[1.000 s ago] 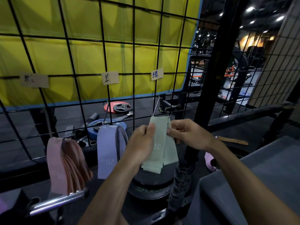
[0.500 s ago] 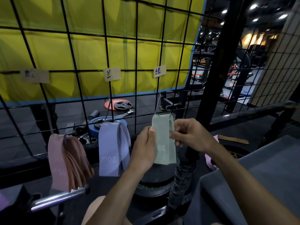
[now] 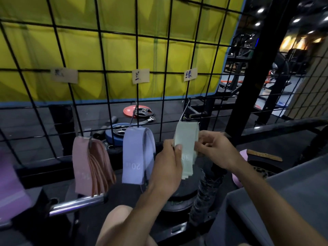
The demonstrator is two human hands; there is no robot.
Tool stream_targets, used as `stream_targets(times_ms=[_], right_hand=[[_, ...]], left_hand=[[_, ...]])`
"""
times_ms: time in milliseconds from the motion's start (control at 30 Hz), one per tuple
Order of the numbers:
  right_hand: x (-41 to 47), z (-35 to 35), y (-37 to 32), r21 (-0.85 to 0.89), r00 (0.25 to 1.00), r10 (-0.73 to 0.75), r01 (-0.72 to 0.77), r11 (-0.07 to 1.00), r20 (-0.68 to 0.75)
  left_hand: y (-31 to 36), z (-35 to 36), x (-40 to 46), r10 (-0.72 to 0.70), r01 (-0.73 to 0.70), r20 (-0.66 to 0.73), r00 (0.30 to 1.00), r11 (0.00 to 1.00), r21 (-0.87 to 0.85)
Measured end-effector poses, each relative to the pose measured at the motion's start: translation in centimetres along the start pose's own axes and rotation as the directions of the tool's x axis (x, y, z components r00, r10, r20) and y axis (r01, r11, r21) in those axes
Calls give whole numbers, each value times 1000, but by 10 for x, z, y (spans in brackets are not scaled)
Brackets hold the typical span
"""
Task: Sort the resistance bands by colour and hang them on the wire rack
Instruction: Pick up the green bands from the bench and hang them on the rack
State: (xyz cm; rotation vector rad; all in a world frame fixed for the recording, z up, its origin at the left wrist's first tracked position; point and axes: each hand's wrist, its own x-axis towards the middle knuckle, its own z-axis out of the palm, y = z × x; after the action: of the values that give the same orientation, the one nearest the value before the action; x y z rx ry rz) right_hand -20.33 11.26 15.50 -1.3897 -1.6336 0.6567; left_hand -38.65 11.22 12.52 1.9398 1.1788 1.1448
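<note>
green bands hang on hook of wire rack | left hand fingers pinch their left edge | right hand fingers pinch right edge

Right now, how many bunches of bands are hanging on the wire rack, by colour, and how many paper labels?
Pink bunch: 1
Lavender-blue bunch: 1
Pale green bunch: 1, held by the left hand and right hand
Paper labels: 3
Total: 3 bunches, 3 labels.
</note>
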Motion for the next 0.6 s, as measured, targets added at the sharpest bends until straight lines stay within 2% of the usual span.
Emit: stream_targets(times_ms=[67, 133, 200, 267, 333, 400, 467, 500, 533, 600], right_hand=[[-6, -1, -1, -232, 998, 11, -25, 972, -58], [-14, -2, -4, -356, 989, -4, -50, 933, -147], [-22, 2, -10, -377, 960, -46, -64, 924, -276], [-32, 10, -23, -354, 912, -121, -28, 935, -392], [-40, 24, -43, -334, 873, -207, 55, 941, -441], [-44, 42, -63, -286, 879, -251, 139, 948, -405], [-42, 61, -75, -272, 907, -278, 194, 943, -317], [-39, 69, -77, -281, 926, -278, 203, 938, -256], [-35, 77, -79, -293, 946, -263, 202, 935, -188], [-24, 91, -80, -293, 975, -212, 184, 938, -67]], left_hand=[[1, -5, -5, -29, 16, 51, 998, 974, 227], [1, -3, -13, -20, -28, 93, 995, 870, 493], [3, -2, -22, -9, -93, 141, 990, 711, 697], [2, -2, -28, -37, -139, 206, 978, 620, 772], [5, -11, -36, -90, -170, 290, 953, 631, 757], [3, -24, -48, -106, -177, 356, 928, 718, 674], [-2, -40, -66, -26, -225, 424, 905, 816, 532], [-7, -50, -75, 67, -272, 415, 907, 847, 457], [-15, -60, -82, 185, -313, 333, 925, 867, 389], [-28, -82, -89, 335, -323, 13, 942, 895, 309]])
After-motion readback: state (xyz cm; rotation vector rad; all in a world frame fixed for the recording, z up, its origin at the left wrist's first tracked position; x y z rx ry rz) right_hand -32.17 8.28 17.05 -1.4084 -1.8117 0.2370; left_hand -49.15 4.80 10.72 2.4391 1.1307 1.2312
